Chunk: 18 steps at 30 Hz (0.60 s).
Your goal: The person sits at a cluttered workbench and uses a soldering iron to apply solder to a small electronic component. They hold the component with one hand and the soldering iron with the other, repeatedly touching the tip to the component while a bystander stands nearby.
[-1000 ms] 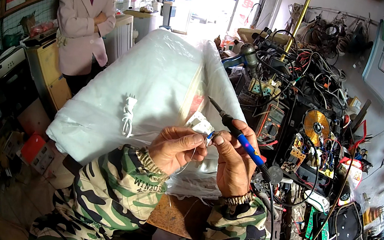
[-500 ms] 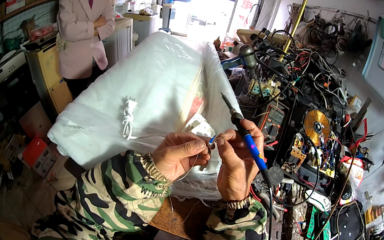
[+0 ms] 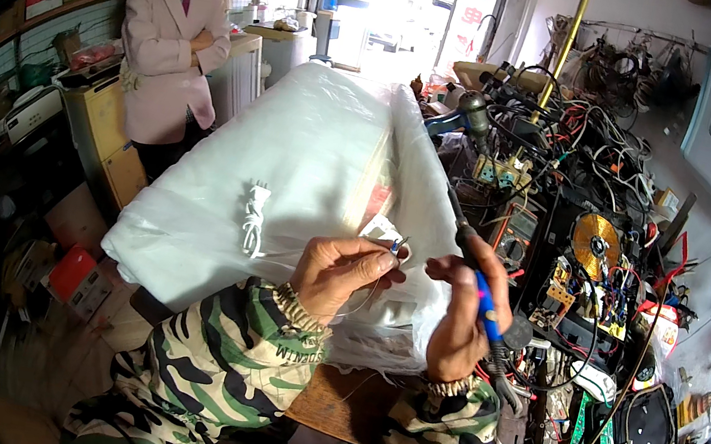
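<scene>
Between the thumb and fingers of my left hand is a thin wire with a small blue piece near its end; a pale strand trails below. My right hand grips a blue and black soldering iron, its dark tip slanting up and away to the left. A gap separates the two hands. Beneath and beyond them lies a bulky form wrapped in white plastic sheeting. On the sheeting, left of my hands, rests a bundled white power cord with a plug.
A brown wooden surface shows between my forearms. To the right, a cluttered bench carries a multimeter, a copper coil, circuit boards and tangled cables. A person stands at the far left with folded arms, beside a yellowish cabinet.
My right hand has drawn away to the right from the blue piece, keeping the soldering iron. My left hand still holds the wire. The whole view has shifted slightly.
</scene>
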{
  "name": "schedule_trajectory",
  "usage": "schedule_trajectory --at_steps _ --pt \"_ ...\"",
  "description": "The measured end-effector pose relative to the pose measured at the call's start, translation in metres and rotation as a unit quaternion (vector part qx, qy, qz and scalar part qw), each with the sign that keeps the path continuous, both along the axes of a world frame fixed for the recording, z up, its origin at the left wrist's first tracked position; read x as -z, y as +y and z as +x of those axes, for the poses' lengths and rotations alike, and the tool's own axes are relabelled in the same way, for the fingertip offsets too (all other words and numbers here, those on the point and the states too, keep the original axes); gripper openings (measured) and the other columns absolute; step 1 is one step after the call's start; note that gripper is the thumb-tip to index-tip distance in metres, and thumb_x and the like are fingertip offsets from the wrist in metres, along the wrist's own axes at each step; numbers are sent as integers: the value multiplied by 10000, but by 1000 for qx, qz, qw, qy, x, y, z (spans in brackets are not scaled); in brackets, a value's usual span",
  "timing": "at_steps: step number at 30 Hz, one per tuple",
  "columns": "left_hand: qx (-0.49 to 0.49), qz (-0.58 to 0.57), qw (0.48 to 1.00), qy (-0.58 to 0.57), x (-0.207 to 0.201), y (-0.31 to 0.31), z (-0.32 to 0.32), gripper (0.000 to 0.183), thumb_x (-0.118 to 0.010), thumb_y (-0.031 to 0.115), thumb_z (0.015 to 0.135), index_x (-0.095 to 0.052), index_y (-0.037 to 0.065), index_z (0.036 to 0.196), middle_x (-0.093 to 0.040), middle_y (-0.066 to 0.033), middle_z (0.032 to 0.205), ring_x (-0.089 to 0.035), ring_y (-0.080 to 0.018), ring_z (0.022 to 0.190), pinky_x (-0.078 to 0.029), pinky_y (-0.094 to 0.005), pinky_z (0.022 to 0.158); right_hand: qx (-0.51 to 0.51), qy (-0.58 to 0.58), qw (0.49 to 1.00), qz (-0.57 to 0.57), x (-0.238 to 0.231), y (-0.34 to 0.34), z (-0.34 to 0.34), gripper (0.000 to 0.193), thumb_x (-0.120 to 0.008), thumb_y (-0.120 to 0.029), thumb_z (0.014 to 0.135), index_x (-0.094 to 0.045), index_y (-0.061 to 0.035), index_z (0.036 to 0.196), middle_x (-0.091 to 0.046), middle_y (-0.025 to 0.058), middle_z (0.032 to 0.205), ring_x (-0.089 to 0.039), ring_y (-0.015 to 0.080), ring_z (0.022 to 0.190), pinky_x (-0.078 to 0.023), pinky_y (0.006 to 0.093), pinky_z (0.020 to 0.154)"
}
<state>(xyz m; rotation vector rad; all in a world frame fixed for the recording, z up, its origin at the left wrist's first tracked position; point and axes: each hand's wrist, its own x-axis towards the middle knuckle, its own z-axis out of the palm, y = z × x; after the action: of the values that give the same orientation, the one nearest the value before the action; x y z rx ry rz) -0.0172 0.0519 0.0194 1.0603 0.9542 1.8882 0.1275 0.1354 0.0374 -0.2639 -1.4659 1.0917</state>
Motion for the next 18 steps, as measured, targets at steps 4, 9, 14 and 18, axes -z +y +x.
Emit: schedule_trajectory --at_steps 4,9,14,18 --pt "-56 56 997 -5 3 6 -6 225 -606 118 958 -654 -60 1088 -681 -144 1049 -679 -206 922 -566 -291 774 -60 119 990 -49 6 10 1 465 -455 -252 991 -497 69 1324 -656 158 983 -646 210 831 -524 340 724" --pt "-27 51 993 -107 4 6 -17 225 -616 115 953 -652 -40 1112 -659 -165 1141 -670 -229 987 -568 -310 848 -141 201 946 -210 6 22 12 492 -487 -393 987 -549 40 1212 -627 108 761 -602 180 685 -503 322 659" --pt "-59 82 992 -80 6 10 -18 235 -627 99 943 -644 -45 1128 -653 -163 1161 -663 -212 997 -563 -303 855 -183 199 930 -249 10 29 15 458 -524 -362 985 -550 33 1216 -636 119 804 -610 187 694 -518 308 651" --pt "-76 91 993 -17 2 9 -14 211 -648 51 919 -658 -54 1102 -652 -147 1152 -655 -179 983 -548 -286 874 -157 153 961 -167 8 14 6 462 -583 -225 975 -483 53 1331 -664 186 915 -651 213 733 -544 336 666"
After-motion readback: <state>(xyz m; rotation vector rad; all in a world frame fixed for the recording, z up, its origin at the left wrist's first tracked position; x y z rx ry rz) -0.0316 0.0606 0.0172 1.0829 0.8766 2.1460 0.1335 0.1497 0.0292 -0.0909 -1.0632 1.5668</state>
